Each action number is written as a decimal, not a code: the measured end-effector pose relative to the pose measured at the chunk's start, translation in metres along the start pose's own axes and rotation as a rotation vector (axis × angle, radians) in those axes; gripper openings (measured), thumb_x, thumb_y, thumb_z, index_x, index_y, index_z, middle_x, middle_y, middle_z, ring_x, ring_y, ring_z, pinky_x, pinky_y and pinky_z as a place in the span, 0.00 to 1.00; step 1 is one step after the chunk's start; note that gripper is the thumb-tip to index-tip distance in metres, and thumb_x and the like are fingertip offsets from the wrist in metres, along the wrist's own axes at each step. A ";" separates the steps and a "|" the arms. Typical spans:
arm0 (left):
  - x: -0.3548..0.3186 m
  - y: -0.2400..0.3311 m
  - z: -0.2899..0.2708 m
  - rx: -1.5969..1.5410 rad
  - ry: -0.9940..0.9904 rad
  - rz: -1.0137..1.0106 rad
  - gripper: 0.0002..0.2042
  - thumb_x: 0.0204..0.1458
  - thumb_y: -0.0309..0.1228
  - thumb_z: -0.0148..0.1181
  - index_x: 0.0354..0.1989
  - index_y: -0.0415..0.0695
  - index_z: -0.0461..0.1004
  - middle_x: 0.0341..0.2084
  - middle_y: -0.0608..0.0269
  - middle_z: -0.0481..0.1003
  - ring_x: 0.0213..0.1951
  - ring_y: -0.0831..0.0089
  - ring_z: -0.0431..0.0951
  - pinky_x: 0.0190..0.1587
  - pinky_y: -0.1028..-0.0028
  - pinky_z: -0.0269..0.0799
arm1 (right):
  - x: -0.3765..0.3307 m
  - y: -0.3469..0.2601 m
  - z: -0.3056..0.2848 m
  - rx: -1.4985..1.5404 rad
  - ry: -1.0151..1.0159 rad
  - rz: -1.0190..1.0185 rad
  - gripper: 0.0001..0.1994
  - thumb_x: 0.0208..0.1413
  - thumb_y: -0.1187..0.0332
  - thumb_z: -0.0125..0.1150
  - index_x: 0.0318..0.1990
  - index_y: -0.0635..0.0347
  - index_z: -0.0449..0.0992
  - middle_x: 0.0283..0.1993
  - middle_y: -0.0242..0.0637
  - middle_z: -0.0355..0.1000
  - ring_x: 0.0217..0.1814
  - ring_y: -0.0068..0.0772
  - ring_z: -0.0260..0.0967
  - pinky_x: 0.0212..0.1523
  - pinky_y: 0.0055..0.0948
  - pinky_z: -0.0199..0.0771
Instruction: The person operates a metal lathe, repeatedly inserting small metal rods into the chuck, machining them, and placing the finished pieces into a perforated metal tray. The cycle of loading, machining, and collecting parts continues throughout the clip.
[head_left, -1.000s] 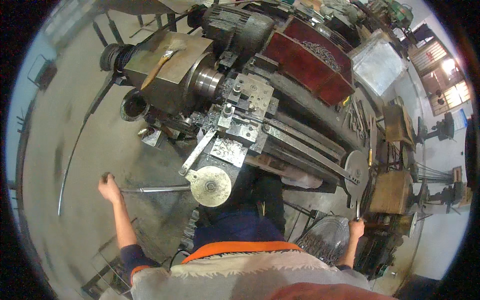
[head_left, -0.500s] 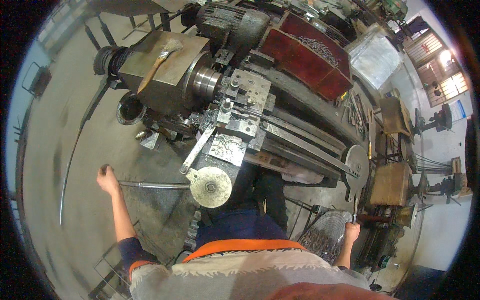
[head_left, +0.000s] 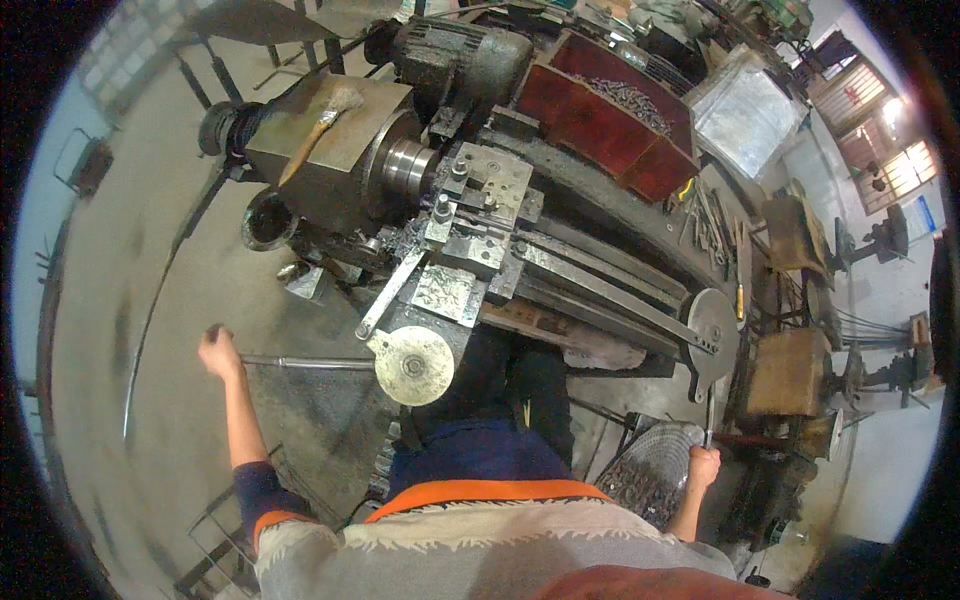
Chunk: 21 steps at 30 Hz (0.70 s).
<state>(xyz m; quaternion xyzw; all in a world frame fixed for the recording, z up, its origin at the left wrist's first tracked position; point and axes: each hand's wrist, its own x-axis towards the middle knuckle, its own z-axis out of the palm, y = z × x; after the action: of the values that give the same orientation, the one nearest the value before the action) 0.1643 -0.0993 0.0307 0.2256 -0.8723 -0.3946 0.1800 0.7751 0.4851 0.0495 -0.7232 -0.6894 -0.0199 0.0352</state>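
Observation:
My left hand (head_left: 218,352) is closed round the outer end of a long metal lever (head_left: 310,363). The lever runs right to a round pale disc (head_left: 413,366) on the front of a small lathe. At the lower right, my right hand (head_left: 704,467) grips a short upright handle (head_left: 712,415) below a grey wheel (head_left: 712,330) at the end of the lathe bed. Between them is the tool slide (head_left: 470,240) with bolted blocks and a slanting link bar (head_left: 392,292). Dark shavings lie near the shiny spindle collar (head_left: 410,168).
A wooden-handled brush (head_left: 318,135) rests on the headstock cover (head_left: 365,125). Behind are a motor (head_left: 460,60) and a red box (head_left: 590,135) with small metal parts. Several hand tools (head_left: 712,225) lie at the right. A mesh basket (head_left: 680,436) of metal pieces stands near my right hand.
The view has shifted slightly, so the lathe sits a little higher and further left. Both hands keep their grips; any movement of the lever is too small to tell.

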 end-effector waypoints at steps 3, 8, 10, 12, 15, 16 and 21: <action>0.016 -0.039 0.001 -0.237 0.008 0.036 0.11 0.43 0.29 0.53 0.33 0.36 0.75 0.25 0.57 0.75 0.29 0.70 0.74 0.33 0.74 0.69 | 0.010 0.000 0.003 -0.033 0.024 -0.014 0.20 0.35 0.57 0.47 0.27 0.68 0.72 0.33 0.58 0.71 0.38 0.60 0.68 0.40 0.47 0.67; -0.012 -0.030 -0.006 -0.651 -0.080 -0.393 0.09 0.44 0.25 0.52 0.29 0.29 0.71 0.23 0.52 0.74 0.21 0.66 0.74 0.26 0.72 0.71 | 0.086 0.062 0.040 -0.091 0.150 -0.098 0.20 0.39 0.53 0.50 0.24 0.65 0.71 0.28 0.54 0.70 0.34 0.59 0.68 0.36 0.48 0.67; -0.025 -0.004 0.025 -0.796 0.033 -0.350 0.07 0.41 0.22 0.52 0.22 0.27 0.67 0.19 0.52 0.70 0.19 0.63 0.73 0.22 0.69 0.73 | 0.111 0.068 0.048 -0.152 0.172 -0.110 0.20 0.39 0.53 0.49 0.25 0.66 0.71 0.29 0.55 0.70 0.34 0.59 0.68 0.36 0.48 0.67; -0.007 0.000 0.049 -0.656 0.037 -0.336 0.08 0.40 0.22 0.51 0.20 0.26 0.66 0.17 0.54 0.68 0.19 0.64 0.73 0.22 0.70 0.74 | 0.122 0.067 0.046 -0.093 0.212 -0.218 0.20 0.39 0.53 0.46 0.24 0.66 0.69 0.28 0.57 0.69 0.33 0.60 0.67 0.35 0.49 0.67; 0.027 -0.001 0.102 -0.680 -0.077 -0.188 0.08 0.39 0.23 0.51 0.17 0.27 0.65 0.15 0.55 0.68 0.16 0.65 0.72 0.20 0.70 0.73 | 0.143 0.076 0.053 -0.105 0.124 -0.238 0.21 0.39 0.53 0.48 0.27 0.67 0.70 0.29 0.57 0.70 0.34 0.60 0.67 0.35 0.48 0.68; 0.031 0.019 0.113 -0.454 -0.169 -0.132 0.08 0.39 0.22 0.51 0.17 0.28 0.64 0.14 0.55 0.68 0.15 0.65 0.71 0.19 0.70 0.72 | 0.143 0.073 0.048 -0.093 0.082 -0.199 0.21 0.39 0.53 0.49 0.27 0.68 0.71 0.30 0.57 0.70 0.34 0.60 0.68 0.35 0.48 0.68; -0.005 0.114 0.124 -0.487 -0.352 -0.049 0.10 0.40 0.26 0.52 0.22 0.28 0.69 0.15 0.54 0.71 0.17 0.66 0.73 0.18 0.69 0.67 | 0.088 0.054 0.043 -0.099 0.071 -0.032 0.20 0.40 0.55 0.52 0.28 0.68 0.73 0.33 0.58 0.70 0.38 0.57 0.69 0.39 0.46 0.69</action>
<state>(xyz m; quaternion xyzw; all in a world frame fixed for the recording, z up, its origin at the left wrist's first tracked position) 0.0784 0.0460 0.0405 0.1249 -0.7640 -0.6296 0.0653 0.8324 0.5737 0.0124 -0.7117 -0.6975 -0.0804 0.0235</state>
